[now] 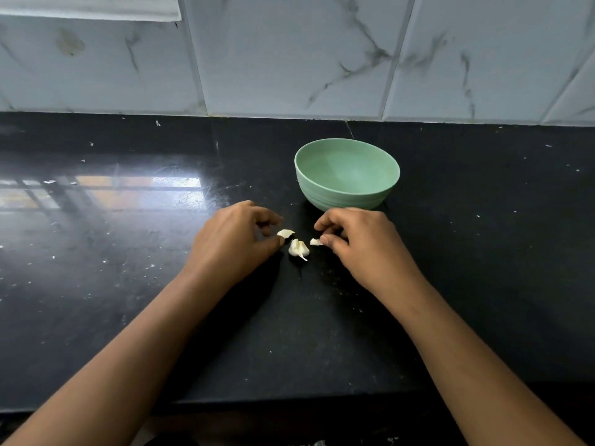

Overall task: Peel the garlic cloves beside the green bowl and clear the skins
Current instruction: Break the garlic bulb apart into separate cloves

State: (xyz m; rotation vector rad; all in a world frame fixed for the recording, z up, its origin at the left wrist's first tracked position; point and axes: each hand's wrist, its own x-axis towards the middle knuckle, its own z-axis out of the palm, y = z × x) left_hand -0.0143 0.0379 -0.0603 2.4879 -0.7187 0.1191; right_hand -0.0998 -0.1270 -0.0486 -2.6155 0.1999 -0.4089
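The green bowl (pixel 347 174) stands on the black counter and nothing shows inside it. Just in front of it lie pale garlic pieces. My left hand (pixel 235 239) has its fingers curled, and its thumb tip touches one clove (pixel 285 233). A pair of cloves with a thin stem (pixel 298 248) lies loose between my hands. My right hand (pixel 360 243) pinches a small garlic piece (pixel 316 242) between thumb and fingers, low over the counter.
The black counter (pixel 128 252) is glossy and flecked with small white scraps. A marble-patterned tiled wall (pixel 289 59) rises behind the bowl. The counter's front edge (pixel 289 402) runs below my forearms.
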